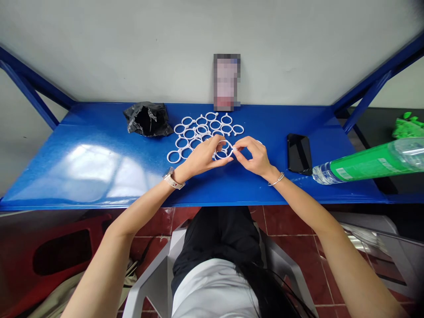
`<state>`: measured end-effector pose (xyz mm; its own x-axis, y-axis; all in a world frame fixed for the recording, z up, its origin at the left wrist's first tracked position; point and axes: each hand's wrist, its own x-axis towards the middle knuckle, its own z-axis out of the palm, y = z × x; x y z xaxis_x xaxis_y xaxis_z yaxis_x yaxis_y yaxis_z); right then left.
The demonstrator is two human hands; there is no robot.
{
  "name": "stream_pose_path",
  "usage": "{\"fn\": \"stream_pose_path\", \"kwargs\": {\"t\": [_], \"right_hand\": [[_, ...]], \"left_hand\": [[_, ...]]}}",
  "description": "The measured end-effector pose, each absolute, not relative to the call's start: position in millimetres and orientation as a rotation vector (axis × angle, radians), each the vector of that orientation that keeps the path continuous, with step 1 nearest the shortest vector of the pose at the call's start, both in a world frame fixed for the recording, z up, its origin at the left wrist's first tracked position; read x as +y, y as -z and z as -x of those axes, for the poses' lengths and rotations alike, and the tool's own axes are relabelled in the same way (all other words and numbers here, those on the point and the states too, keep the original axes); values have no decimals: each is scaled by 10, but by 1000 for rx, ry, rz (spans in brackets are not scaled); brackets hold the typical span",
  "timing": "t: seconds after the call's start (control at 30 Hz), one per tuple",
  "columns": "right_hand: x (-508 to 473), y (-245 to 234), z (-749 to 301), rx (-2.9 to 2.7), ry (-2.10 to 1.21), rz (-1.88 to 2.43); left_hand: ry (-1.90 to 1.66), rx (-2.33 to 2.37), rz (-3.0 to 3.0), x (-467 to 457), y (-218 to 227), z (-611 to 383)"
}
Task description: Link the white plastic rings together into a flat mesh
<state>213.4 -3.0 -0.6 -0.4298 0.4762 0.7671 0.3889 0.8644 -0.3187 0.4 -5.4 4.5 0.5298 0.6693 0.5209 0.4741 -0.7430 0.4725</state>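
Your two hands are close together above the counter [258, 194], with one white ring [232, 146] between them. Your left hand [207, 155] holds the ring's side, the thumb on the near part and a finger on the far part, likely so it can't wobble. That leaves the other side free for your right hand [254, 154]. Its thumb and finger pinch a tiny bit at the ring's edge; a small pinch seems to suit such a little part. Your fingers hide what that bit is.

More rings [202, 133] lie flat in a bunch just past your left hand, probably so they are easy to reach. The black bag [158, 121] sits left of the bunch, its mouth facing you. The phone [299, 152] and bottle [367, 163] are over to the right, maybe to stay out of your way.
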Motion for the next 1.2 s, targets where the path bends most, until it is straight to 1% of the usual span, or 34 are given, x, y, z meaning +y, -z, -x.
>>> {"fn": "stream_pose_path", "kwargs": {"t": [0.3, 0.63, 0.87, 1.2], "right_hand": [[-7, 41, -2145, -2290, 40, 628], [-27, 24, -2126, -2290, -80, 596], [-6, 27, -2139, -2215, -12, 600], [-21, 18, -2130, -2185, -22, 549]], "left_hand": [[-975, 970, -2586, -55, -79, 3], [-940, 974, -2409, -75, -64, -14], [-985, 877, -2311, -80, -64, -19], [-974, 796, -2304, -97, -44, -34]]}}
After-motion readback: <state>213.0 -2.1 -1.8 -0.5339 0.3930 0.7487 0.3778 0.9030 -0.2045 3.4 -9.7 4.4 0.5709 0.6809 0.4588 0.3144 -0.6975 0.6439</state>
